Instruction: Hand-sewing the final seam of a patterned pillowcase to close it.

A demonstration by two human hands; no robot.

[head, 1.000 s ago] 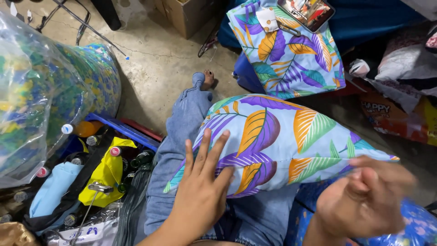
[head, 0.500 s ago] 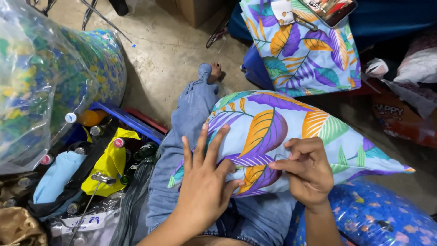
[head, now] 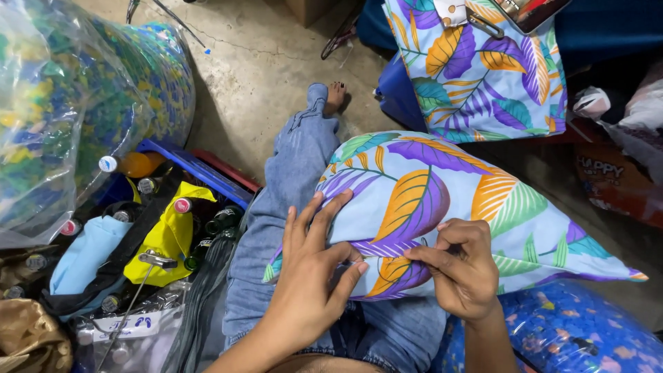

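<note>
A stuffed pillow [head: 449,200] in light blue cloth with purple, orange and green leaves lies across my lap on my jeans-clad leg [head: 297,173]. My left hand [head: 311,276] presses flat on the pillow's near edge, fingers spread. My right hand [head: 459,266] pinches the same edge between thumb and fingertips; a thin needle or thread seems to be in the pinch, but it is too small to be sure.
A second leaf-print pillow [head: 483,62] stands at the back right. Large clear bags of patterned stuffing [head: 62,117] fill the left. A blue crate with bottles, yellow and blue cloth [head: 166,235] sits beside my leg. A blue patterned bag [head: 573,331] lies at lower right.
My right hand has come from the lower right up to the pillow's edge and closed its fingertips on it. The left hand has stayed pressed on the pillow.
</note>
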